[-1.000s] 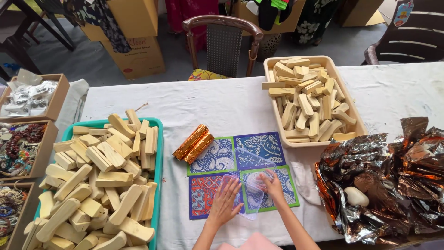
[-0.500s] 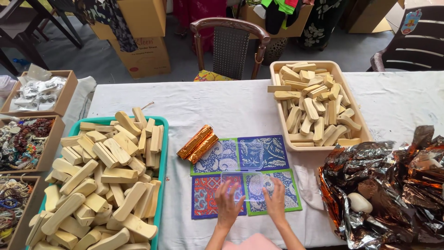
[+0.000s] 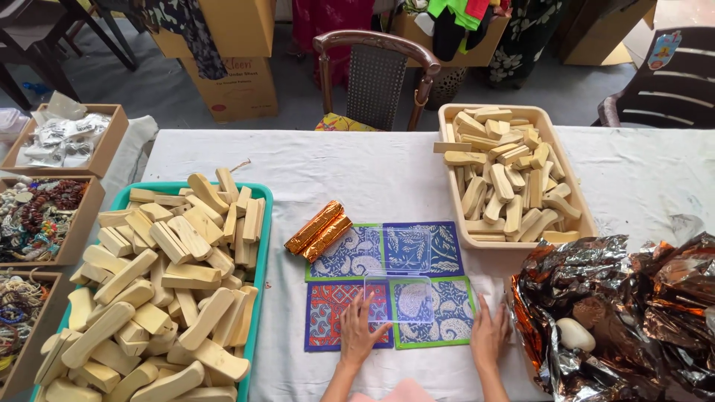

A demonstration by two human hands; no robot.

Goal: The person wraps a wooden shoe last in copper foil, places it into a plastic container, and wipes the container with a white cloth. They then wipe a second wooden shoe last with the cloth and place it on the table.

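- Left hand [image 3: 360,333] and right hand [image 3: 489,333] both lie flat on the counter [image 3: 387,175], fingers spread, holding nothing.
- Clear box [image 3: 398,299] sits between the hands, slightly ahead of them; left fingertips are at or touching its near-left edge, right hand is just beside it but apart. Left hand is nearer.
- Box looks roughly square, so no clear long axis; its sides run square to the counter edge.
- It looks like a shallow transparent plastic tray or lid, hard to read because the pattern below shows through. A second clear piece [image 3: 406,248] seems to lie just beyond it; I can't tell whether the two are joined.
- Both rest on printed cloth squares [image 3: 350,257]: blue ones at the far side, a red one near left, a green-edged one near right.
- Two orange foil-wrapped bars [image 3: 319,230] lie side by side at the far-left corner of the cloths, angled diagonally.
- Green tray [image 3: 262,246] of pale wooden blocks to the left, beige tray [image 3: 452,201] of the same at far right.
- Crumpled foil sheet [image 3: 633,313] lies at right, just beside the right hand, with a white oval piece [image 3: 576,333] on it.
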